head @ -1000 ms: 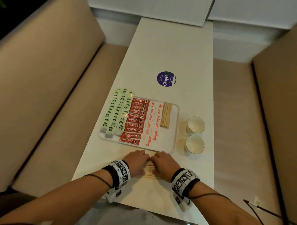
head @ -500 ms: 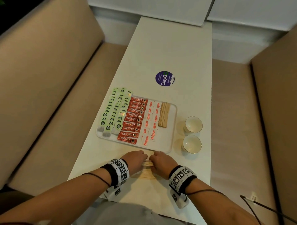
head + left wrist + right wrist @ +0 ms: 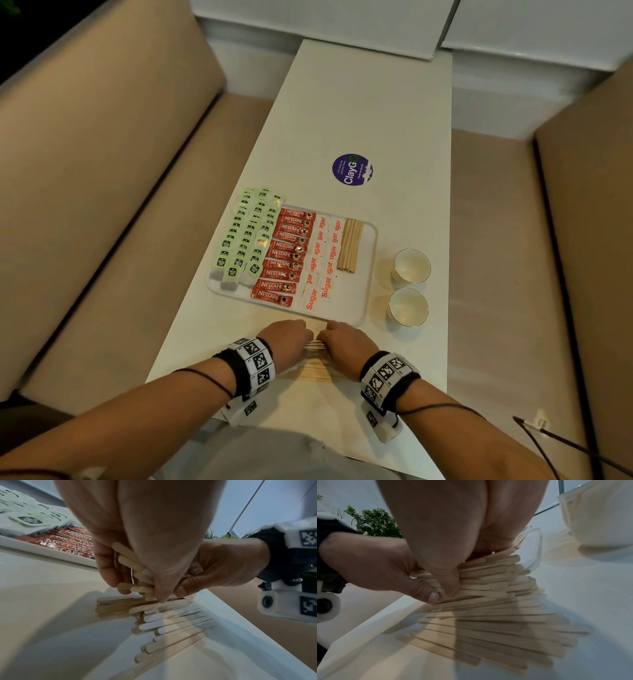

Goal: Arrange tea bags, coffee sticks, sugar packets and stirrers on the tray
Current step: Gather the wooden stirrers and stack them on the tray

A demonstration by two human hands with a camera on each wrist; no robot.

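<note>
A white tray (image 3: 370, 274) holds rows of green tea bags (image 3: 246, 240), red coffee sticks (image 3: 287, 253), sugar packets (image 3: 323, 263) and a small stack of wooden stirrers (image 3: 349, 246). In front of the tray, my left hand (image 3: 286, 339) and right hand (image 3: 346, 342) meet over a bundle of wooden stirrers (image 3: 484, 577). Both hands grip that bundle between thumbs and curled fingers, just above the table. More loose stirrers (image 3: 171, 626) lie fanned on the table under the hands.
Two white cups (image 3: 411, 265) (image 3: 408, 306) stand right of the tray. A purple round sticker (image 3: 352, 170) lies on the table beyond it. Beige bench seats flank the narrow white table (image 3: 359, 102). Black cables (image 3: 548, 442) run at the lower right.
Both hands have drawn closer together around the stirrers and shifted slightly toward the tray; the bundle is now lifted off the loose ones.
</note>
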